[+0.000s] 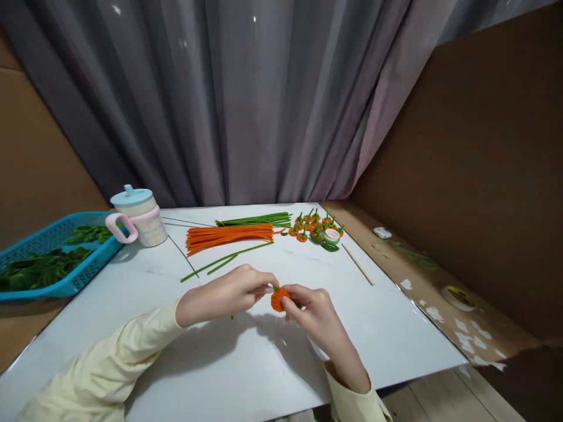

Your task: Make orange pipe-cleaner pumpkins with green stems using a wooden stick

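A small orange pumpkin (278, 299), which looks wound from pipe cleaners, is pinched between the thumb and fingers of my right hand (310, 308). From its top sticks a short green stem (275, 288). My left hand (240, 290) is closed at that stem, thumb and forefinger together on its left side. Both hands are above the white table (246, 375). Beyond them lie loose green pipe cleaners (224, 261), a bundle of orange pipe cleaners (231, 235) and a green bundle (259, 220). Several finished-looking pumpkins (312, 223) with green stems cluster at the back right.
A blue basket (83, 275) with green pieces stands at the left, beside a lidded cup (147, 220) with a pink handle. A thin wooden stick (358, 264) and a white tape roll (331, 235) are at the right. Paper scraps (434, 314) and another tape roll (458, 298) lie on cardboard.
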The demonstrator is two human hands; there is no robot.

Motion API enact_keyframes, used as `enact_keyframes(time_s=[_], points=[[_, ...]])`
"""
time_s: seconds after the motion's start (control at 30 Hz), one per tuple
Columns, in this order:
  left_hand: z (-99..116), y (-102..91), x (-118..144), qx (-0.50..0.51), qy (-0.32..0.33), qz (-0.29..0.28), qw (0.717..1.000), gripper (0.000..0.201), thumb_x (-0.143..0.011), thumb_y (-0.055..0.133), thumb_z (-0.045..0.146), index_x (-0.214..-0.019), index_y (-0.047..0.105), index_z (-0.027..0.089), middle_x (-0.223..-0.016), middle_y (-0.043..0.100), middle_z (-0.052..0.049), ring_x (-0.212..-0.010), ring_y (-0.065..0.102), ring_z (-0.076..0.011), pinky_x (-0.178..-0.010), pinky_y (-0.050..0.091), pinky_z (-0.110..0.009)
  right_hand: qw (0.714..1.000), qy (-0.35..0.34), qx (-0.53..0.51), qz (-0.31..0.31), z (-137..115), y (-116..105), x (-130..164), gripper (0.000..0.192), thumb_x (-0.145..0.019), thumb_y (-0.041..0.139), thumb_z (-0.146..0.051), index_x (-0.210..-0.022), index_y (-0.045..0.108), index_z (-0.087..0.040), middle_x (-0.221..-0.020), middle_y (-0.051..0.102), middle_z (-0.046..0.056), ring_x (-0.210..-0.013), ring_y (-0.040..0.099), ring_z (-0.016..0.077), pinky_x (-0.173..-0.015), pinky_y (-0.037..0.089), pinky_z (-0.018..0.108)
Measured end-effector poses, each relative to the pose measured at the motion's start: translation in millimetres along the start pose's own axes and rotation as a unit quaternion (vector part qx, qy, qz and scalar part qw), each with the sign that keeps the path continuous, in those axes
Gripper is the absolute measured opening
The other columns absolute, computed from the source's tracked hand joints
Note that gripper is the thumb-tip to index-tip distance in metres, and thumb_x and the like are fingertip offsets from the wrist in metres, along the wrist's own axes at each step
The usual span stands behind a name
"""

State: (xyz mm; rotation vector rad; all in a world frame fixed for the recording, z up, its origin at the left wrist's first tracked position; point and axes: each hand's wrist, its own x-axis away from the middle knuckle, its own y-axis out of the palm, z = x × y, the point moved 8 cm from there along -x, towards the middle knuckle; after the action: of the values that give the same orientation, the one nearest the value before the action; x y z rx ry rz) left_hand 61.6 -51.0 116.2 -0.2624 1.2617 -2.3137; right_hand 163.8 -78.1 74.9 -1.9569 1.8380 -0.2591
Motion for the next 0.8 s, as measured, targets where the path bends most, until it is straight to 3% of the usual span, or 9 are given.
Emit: enact_keyframes(time_s=[0.3, 0.5, 0.6, 0.7, 0.8], points=[[4, -5.4, 4, -0.007, -0.022, 0.007, 1.0, 0.036, -0.071, 0.04, -0.001, -0.087, 0.065, 0.019, -0.053, 0.041, 0.006, -0.05, 0.036, -0.0082, -0.054, 0.027, -0.019, 0.997, 0.039, -0.058, -0.027, 1, 2, 2, 0.02, -0.075, 0.046, -0.017, -0.071, 0.066, -0.015, -0.058, 0.061, -0.001, -0.049, 0.054, 0.0098, -0.053, 0.041, 0.018], [2, -5.6, 0, -0.014, -0.001, 0.048, 0.999, 0.038, -0.07, 0.04, -0.001, -0.09, 0.066, 0.018, -0.054, 0.047, 0.005, -0.05, 0.042, -0.0086, -0.053, 0.03, -0.018, 0.998, 0.041, -0.043, -0.032, 3, 3, 1, 0.02, -0.077, 0.045, -0.018, -0.072, 0.064, -0.015, -0.056, 0.058, -0.001, -0.049, 0.054, 0.0103, -0.053, 0.039, 0.019], [-8, 7.0, -6, -0.025, 0.019, 0.104, 0.994, 0.03, -0.079, 0.038, 0.004, -0.09, 0.063, 0.017, -0.068, 0.061, 0.0, -0.058, 0.052, -0.0113, -0.057, 0.037, -0.02, 0.999, 0.035, 0.038, -0.008, 10, 0, -2, 0.019, -0.079, 0.044, -0.017, -0.07, 0.061, -0.016, -0.051, 0.053, -0.002, -0.048, 0.05, 0.0106, -0.051, 0.034, 0.02], [-28, 33.1, -9, -0.059, 0.04, 0.151, 0.986, 0.029, -0.085, 0.033, 0.008, -0.097, 0.058, 0.016, -0.085, 0.066, -0.005, -0.073, 0.06, -0.0158, -0.065, 0.044, -0.024, 0.986, 0.04, 0.161, -0.005, 18, 1, -5, 0.018, -0.08, 0.043, -0.014, -0.067, 0.055, -0.016, -0.053, 0.051, -0.002, -0.048, 0.043, 0.0107, -0.05, 0.027, 0.022], [-39, 57.7, -5, -0.163, 0.108, 0.192, 0.962, 0.028, -0.083, 0.032, 0.008, -0.1, 0.054, 0.013, -0.08, 0.065, -0.008, -0.069, 0.06, -0.0191, -0.062, 0.046, -0.028, 0.967, 0.056, 0.246, -0.034, 25, 7, -7, 0.018, -0.08, 0.043, -0.011, -0.065, 0.051, -0.017, -0.054, 0.048, -0.001, -0.048, 0.037, 0.0102, -0.049, 0.023, 0.023]])
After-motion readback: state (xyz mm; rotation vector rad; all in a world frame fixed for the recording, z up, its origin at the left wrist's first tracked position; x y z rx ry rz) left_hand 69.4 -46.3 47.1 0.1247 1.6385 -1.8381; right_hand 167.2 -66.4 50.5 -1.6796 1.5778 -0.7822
